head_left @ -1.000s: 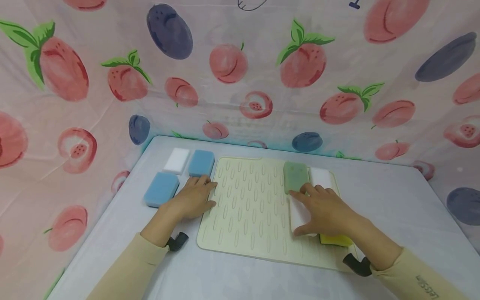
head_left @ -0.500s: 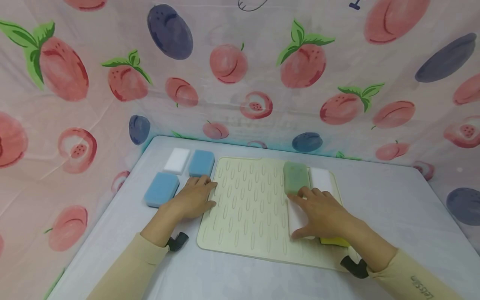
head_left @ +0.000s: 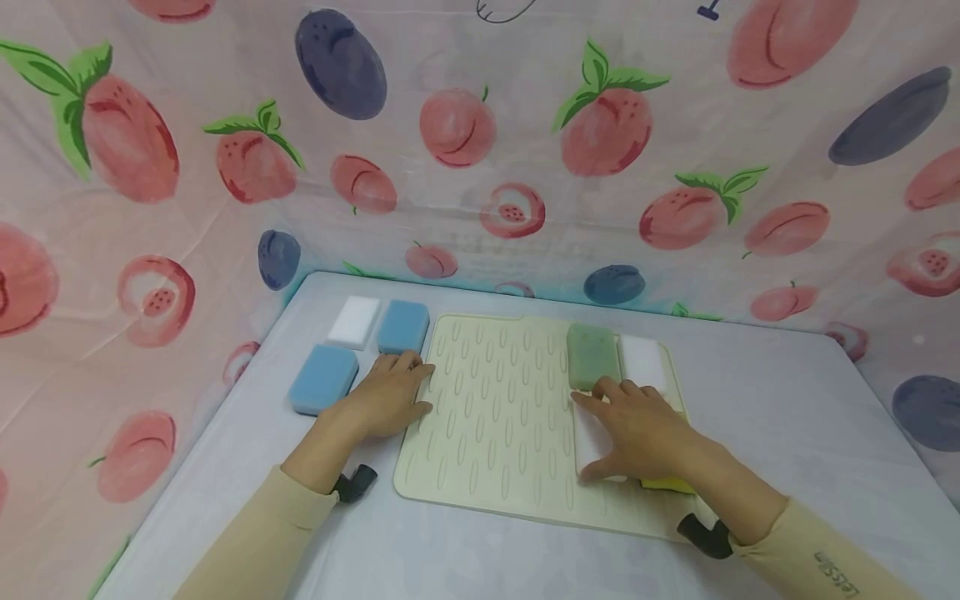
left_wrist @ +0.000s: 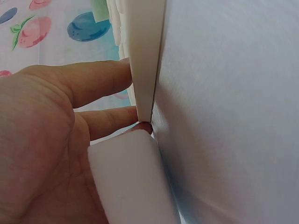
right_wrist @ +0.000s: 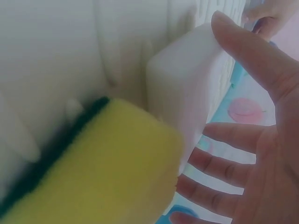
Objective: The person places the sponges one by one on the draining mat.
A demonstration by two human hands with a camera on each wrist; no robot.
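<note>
Sponges lie in two groups, and going left to right you have a blue sponge [head_left: 323, 377], a white one [head_left: 353, 321] and a second blue one [head_left: 402, 326] waiting on the table [head_left: 787, 400] off the mat. Your left hand [head_left: 386, 398] rests flat with relaxed fingers on the left edge of the cream drying mat [head_left: 491, 408], seemingly to pin it. At the right, your right hand [head_left: 645, 429] lies spread on the white sponge [head_left: 588, 437], lining it up before the green sponge [head_left: 592, 356], beside a yellow sponge [head_left: 667, 483].
</note>
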